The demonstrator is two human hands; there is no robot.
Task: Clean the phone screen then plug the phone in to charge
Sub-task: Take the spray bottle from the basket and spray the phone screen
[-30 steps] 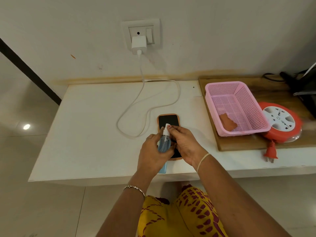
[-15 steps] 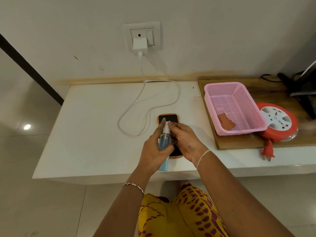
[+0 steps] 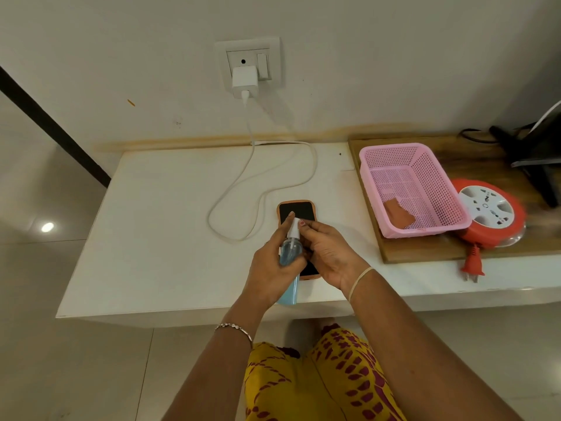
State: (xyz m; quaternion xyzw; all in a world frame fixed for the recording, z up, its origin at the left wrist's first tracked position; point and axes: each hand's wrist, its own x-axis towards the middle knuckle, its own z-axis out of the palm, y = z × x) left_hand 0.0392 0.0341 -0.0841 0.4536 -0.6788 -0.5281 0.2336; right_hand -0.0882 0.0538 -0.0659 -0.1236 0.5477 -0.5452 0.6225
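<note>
A phone in an orange case lies screen-up on the white table; both hands hide its lower half. My left hand grips a small clear spray bottle of blue liquid above the phone. My right hand pinches the bottle's white spray head with thumb and forefinger. A white charger sits in the wall socket. Its white cable loops over the table left of the phone, its free end hidden near my hands.
A pink mesh basket holding a folded brown cloth rests on a wooden board at the right. A red and white extension reel lies beside it, its red plug hanging over the board's edge. Dark equipment stands far right.
Both hands stay on the spray bottle over the phone. The bottle has tilted slightly and my left forefinger has risen beside the spray head. The camera view shifted a little.
</note>
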